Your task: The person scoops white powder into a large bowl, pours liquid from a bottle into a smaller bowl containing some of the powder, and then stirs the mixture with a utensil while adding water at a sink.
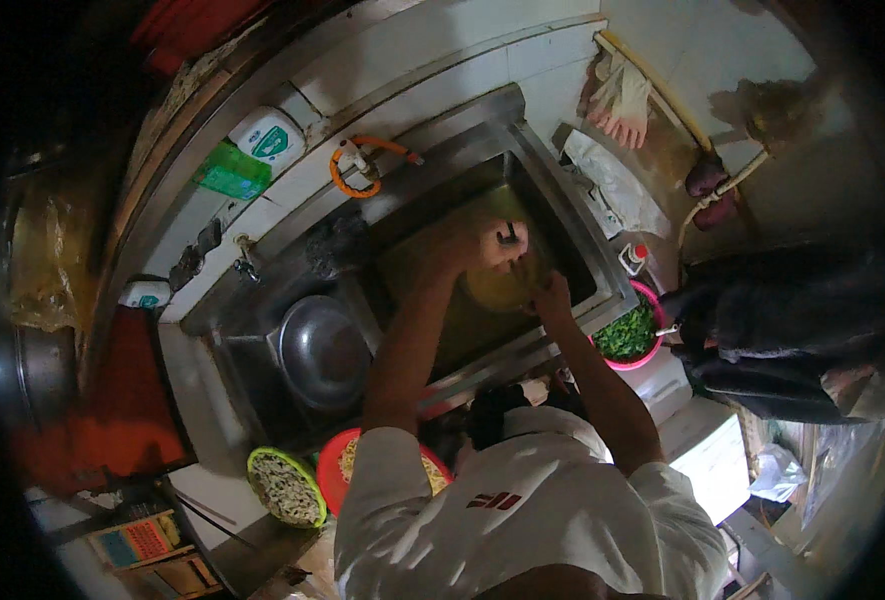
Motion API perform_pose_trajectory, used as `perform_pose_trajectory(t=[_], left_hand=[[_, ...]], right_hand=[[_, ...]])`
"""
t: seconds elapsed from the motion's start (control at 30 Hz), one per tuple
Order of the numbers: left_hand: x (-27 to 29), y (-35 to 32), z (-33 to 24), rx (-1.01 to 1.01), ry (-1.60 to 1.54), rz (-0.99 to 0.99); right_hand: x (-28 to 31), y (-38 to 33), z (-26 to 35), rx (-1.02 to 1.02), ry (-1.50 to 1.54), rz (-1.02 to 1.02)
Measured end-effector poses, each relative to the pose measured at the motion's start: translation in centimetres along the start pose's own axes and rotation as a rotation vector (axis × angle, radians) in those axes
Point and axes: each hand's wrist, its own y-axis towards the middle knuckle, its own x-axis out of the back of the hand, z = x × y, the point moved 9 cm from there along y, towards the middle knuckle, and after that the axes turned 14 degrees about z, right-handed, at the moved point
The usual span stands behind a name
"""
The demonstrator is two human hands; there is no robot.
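Both my arms reach over a large sink basin (442, 350) of murky yellowish water. My left hand (502, 245) is closed around a black handle (508, 233) whose end sticks up out of the fist; the rest of that tool is hidden. Below it, partly in the water, lies a round yellowish bowl (492, 288). My right hand (550, 297) is at the bowl's right side, fingers bent against its rim, though dim light blurs the grip.
A metal bowl (324, 352) sits in the smaller left basin. An orange hose (346, 184) and a tap (247, 268) are at the wall. Chopped greens fill a pink basin (659, 345) at right. Green (318, 505) and red (330, 480) tubs of food stand lower left.
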Motion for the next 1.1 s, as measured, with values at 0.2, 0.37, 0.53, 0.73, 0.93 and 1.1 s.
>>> perform_pose_trajectory(t=[0.2,0.37,0.53,0.73,0.93,1.1], left_hand=[[1.6,0.1,6.2,0.216,-0.084,-0.214],[3.1,-1.0,4.5,0.237,0.216,-0.208],[0.6,0.2,6.0,0.105,0.274,-0.034],[1.4,-0.4,5.3,0.101,-0.092,-0.087],[3.3,-1.8,1.9,0.185,0.003,-0.202],[4.2,-2.1,6.1,0.179,0.39,-0.217]], right_hand=[[0.1,0.1,-0.5,-0.008,-0.136,-0.027],[-0.2,-1.1,2.3,-0.107,-0.137,0.025],[-1.1,-2.1,5.4,0.012,-0.124,-0.027],[-1.3,-0.7,2.2,-0.071,0.086,0.032],[-1.0,-0.9,2.6,-0.036,-0.072,-0.038],[-1.2,-0.5,1.4,-0.073,-0.028,0.02]])
